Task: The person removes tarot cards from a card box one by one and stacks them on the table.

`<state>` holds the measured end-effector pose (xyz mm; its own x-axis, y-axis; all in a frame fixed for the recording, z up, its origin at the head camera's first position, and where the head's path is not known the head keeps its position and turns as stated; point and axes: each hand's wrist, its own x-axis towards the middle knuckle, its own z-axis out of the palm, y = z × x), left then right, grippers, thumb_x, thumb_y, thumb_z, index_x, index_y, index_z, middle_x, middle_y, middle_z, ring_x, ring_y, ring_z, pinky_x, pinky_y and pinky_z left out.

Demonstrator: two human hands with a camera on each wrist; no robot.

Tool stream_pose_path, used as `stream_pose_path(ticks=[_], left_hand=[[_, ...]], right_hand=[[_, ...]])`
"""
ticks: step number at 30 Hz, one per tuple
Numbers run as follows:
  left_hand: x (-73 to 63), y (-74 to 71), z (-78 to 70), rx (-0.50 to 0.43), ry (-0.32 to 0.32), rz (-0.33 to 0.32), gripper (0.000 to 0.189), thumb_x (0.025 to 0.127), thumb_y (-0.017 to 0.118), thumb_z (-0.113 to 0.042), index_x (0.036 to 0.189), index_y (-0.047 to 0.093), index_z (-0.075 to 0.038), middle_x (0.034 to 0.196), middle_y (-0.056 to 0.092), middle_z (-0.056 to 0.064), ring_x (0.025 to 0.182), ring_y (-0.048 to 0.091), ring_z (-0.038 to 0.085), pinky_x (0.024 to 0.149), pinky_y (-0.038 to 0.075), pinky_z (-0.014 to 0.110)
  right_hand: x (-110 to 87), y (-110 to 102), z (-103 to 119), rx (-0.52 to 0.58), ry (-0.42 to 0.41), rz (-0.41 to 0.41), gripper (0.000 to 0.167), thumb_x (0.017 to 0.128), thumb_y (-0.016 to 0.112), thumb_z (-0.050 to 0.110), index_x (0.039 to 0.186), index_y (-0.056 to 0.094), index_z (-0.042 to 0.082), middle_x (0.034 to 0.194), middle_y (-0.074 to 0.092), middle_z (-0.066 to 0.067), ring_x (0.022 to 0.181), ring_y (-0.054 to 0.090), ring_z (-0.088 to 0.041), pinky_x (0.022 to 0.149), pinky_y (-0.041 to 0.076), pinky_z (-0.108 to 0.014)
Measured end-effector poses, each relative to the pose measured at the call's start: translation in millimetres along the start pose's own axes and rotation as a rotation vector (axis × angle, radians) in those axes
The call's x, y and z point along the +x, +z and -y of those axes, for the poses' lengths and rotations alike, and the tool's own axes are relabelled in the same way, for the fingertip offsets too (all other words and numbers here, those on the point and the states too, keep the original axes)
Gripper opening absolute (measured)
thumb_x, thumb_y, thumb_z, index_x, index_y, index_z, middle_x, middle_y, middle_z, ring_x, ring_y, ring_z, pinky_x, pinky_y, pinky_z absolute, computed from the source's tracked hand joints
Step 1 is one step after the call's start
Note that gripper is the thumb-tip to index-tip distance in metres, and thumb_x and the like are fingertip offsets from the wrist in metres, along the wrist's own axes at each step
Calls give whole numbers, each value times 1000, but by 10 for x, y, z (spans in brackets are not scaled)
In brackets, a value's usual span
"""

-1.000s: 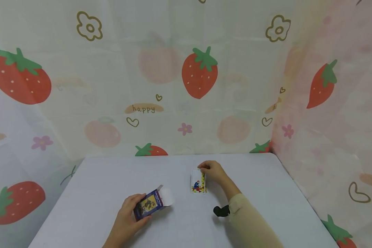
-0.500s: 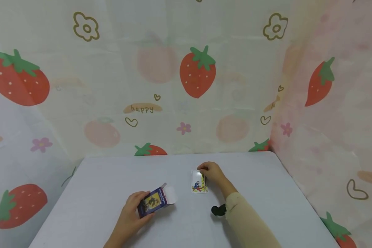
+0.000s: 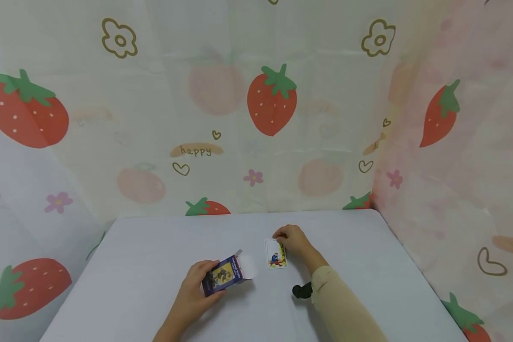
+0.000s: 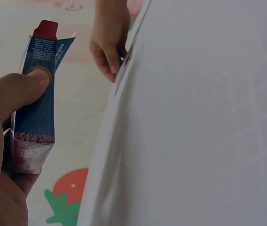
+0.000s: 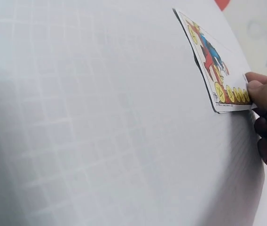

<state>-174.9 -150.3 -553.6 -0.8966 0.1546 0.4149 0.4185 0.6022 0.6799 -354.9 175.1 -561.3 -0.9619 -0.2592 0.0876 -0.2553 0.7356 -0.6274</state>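
My left hand [image 3: 194,293] grips a dark blue card box [image 3: 223,275] with a yellow picture on its front. The box is tilted, its flap end open and facing the cards; in the left wrist view the thumb lies along its narrow blue side. Farther back, my right hand [image 3: 295,240] pinches a small stack of picture cards [image 3: 276,254] by its far right corner. In the right wrist view the top card [image 5: 218,70] shows a figure in blue and red with yellow discs, the thumb on its corner and the other fingers curled below.
A white-covered table [image 3: 137,266] lies under both hands. Behind it hangs a strawberry-print curtain [image 3: 222,104], with more at the sides. A black rounded thing [image 3: 301,290] sits at the right sleeve [image 3: 342,299].
The left hand has carried the box to the right and slightly away from me, closer to the cards. The right hand and the cards have shifted only a little.
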Motion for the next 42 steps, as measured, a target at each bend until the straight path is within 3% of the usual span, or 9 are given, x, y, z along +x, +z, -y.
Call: stream_pose_path(ticks=[15,24,31,42], left_hand=[[-29,-21,31,-7,5,-19,79,71,95,-18,141,59,-16,137,57,-2,127,52,17,105,49,52],[-58,-26,79,2,-32,-18,78,72,95,-18,141,59,-16,137,57,-2,128,52,17,107,48,53],[-78,-43,84,7,-48,-31,78,71,95,-18,140,60,-15,137,58,-1,128,51,19,108,47,53],[-71,-39,103,3,-57,-40,78,71,95,-18,141,60,-15,138,57,-2,128,51,18,108,47,53]], right_hand=[[-36,21,21,-41,-24,-18,8,96,72,10,96,78,15,98,68,0,93,58,-16,87,51,-39],[-121,3,132,54,-18,-124,11,95,72,10,104,78,12,99,71,-2,92,57,-18,84,50,-39],[-258,-26,272,117,-79,-196,11,96,72,13,105,77,12,98,70,0,97,59,-21,89,51,-41],[-571,-97,671,271,-167,-243,13,95,74,17,107,77,17,98,70,6,94,57,-14,81,49,-32]])
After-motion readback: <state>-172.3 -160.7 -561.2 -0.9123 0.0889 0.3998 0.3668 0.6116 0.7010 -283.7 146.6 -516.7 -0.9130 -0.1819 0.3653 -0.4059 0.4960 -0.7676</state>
